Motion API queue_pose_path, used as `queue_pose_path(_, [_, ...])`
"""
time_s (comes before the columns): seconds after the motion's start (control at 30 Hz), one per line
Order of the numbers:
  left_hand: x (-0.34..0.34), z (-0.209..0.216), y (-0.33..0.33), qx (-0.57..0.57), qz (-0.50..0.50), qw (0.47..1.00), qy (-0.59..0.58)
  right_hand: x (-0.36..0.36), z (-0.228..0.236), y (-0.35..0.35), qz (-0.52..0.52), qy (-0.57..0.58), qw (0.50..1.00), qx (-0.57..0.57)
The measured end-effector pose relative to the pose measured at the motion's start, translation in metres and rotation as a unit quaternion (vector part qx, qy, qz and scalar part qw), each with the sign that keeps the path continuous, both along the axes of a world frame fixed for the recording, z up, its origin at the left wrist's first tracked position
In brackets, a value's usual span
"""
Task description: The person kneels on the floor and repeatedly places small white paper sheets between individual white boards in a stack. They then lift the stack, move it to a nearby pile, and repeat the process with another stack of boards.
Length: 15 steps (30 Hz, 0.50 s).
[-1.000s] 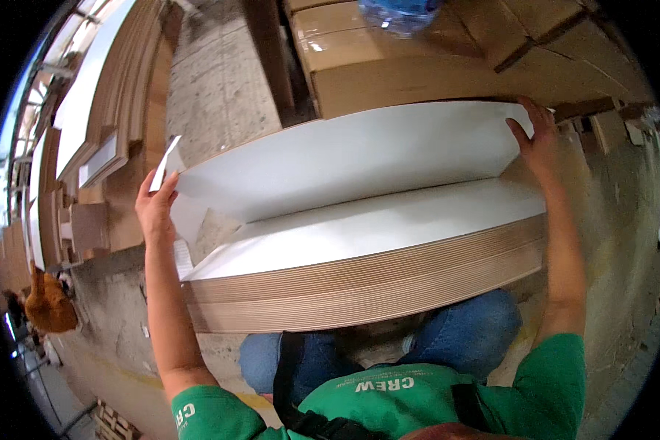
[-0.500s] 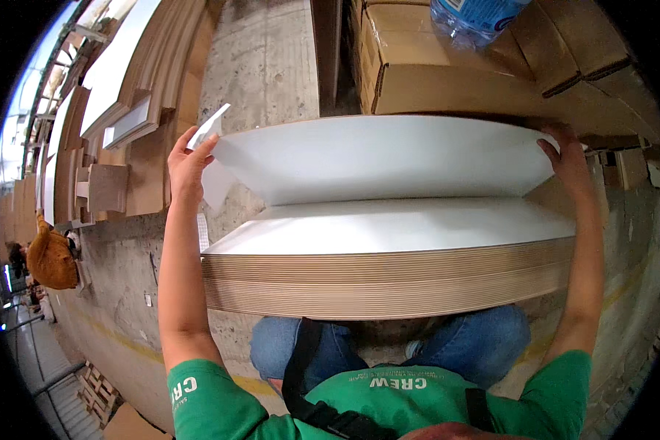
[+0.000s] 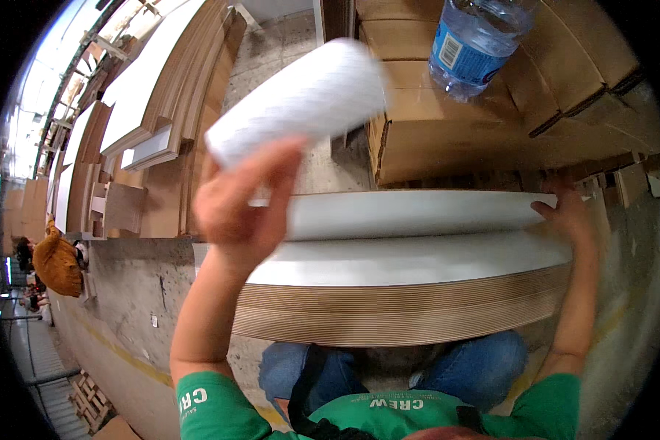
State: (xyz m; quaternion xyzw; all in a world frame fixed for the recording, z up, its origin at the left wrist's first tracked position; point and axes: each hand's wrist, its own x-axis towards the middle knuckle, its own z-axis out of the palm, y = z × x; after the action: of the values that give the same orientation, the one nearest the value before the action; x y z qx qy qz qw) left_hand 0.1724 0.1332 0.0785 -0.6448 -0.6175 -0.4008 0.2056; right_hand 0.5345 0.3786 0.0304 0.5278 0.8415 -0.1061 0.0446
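Note:
My left hand (image 3: 246, 202), smeared by motion, is closed on a curled white paper sheet (image 3: 301, 95) held up over the far left of a stack. At the far right corner, my right hand (image 3: 568, 209) grips the edge of a thin white-faced panel (image 3: 418, 213), its thumb on the white face. This panel is tilted up along its far edge, above another white face (image 3: 411, 260). Beneath lies a thick stack of thin brown-edged boards (image 3: 396, 315), close to my knees. The stack's left end is partly hidden by my left arm.
Cardboard boxes (image 3: 447, 143) stand beyond the stack, with a blue-labelled plastic bottle (image 3: 473, 51) on top. Long stacked boards (image 3: 154, 66) lie at the left. A person in an orange-brown top (image 3: 59, 260) is at the far left. Concrete floor (image 3: 125, 293) runs between.
My left hand has left the panel's left corner and moved right, lifting the paper sheet. The raised panel now leans lower. My right hand still holds its corner. The view has shifted.

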Motion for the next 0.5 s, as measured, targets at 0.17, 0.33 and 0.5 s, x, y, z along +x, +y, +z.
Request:
queue_pose_path(0.17, [0.012,0.018,0.06,0.095,-0.103,0.984,0.114,0.009,-0.009,-0.008,0.022,0.0,0.999,0.025])
queue_pose_path(0.33, [0.01,0.036,0.067,0.036,-0.11,0.959,0.258,0.012,-0.013,-0.012,0.004,-0.038,0.996,-0.079])
queue_pose_path(0.5, [0.025,0.08,0.095,-0.023,-0.153,0.902,0.403,0.007,-0.025,-0.017,0.065,0.007,0.998,-0.011])
